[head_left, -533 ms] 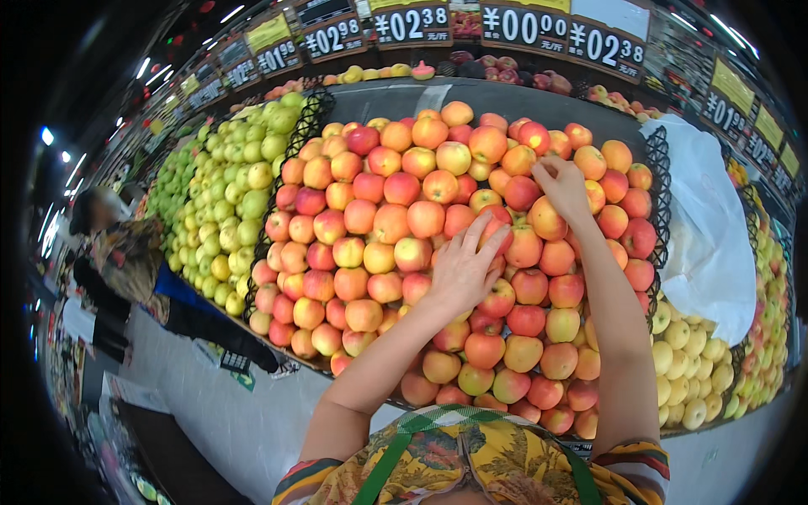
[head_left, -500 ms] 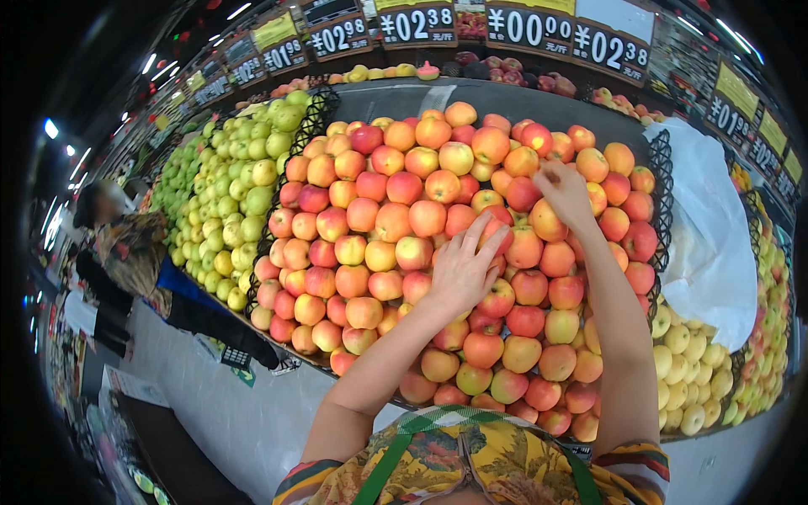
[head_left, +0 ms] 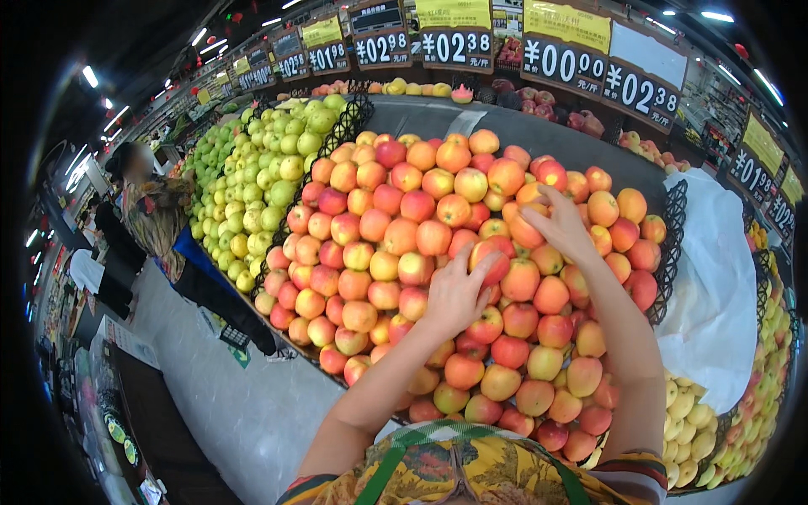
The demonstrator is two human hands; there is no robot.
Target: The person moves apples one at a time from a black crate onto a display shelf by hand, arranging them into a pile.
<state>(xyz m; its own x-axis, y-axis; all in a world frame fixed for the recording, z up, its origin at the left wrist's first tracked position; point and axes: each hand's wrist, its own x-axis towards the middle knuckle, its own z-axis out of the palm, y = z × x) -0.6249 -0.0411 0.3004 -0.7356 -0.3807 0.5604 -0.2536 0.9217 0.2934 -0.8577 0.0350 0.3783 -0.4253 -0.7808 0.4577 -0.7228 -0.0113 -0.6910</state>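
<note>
A wide, sloping heap of red and yellow apples (head_left: 387,231) lies in front of me. Near its middle, my left hand (head_left: 455,296) has its fingers and thumb curled around a red apple (head_left: 495,262). Further back and to the right, my right hand (head_left: 562,225) grips an orange-red apple (head_left: 525,225), its fingers on the top and side. Other apples press close around both hands. The undersides of the two held apples are hidden, so I cannot tell whether they still rest on the heap.
Black lattice dividers (head_left: 341,139) edge the heap; green-yellow fruit (head_left: 269,177) is piled on the left. To the right, a white plastic sheet (head_left: 711,278) hangs beside pale yellow fruit (head_left: 686,425). Price signs (head_left: 454,38) line the back. A person (head_left: 156,210) stands at the left.
My right hand has come down and taken hold of an apple. The fingers of my left hand have curled more around the red apple. The whole view has shifted and tilted slightly.
</note>
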